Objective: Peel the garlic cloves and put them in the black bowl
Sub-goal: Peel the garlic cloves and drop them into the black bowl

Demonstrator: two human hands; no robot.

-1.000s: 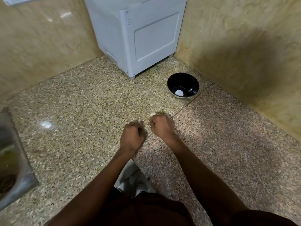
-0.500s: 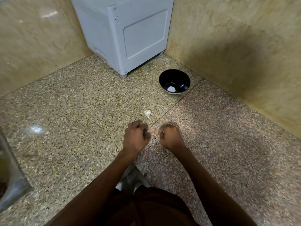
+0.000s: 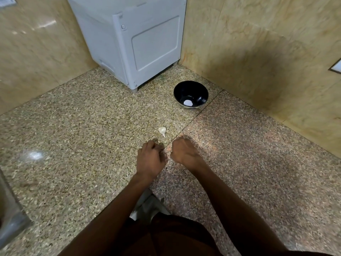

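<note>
Right hand (image 3: 184, 152) withdrew from garlic (image 3: 162, 130) on speckled floor (image 3: 83, 126); both hands' fingers clenched.

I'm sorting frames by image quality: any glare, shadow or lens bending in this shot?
Head view: glare spots on the floor at left and on the left wall; a broad shadow darkens the right wall; wide-angle bending curves the wall edges; the garlic and black bowl are sharp.

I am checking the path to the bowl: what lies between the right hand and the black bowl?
In the head view, only bare speckled stone floor lies between the right hand and the round black bowl. The white garlic piece sits slightly left of that line.
</note>
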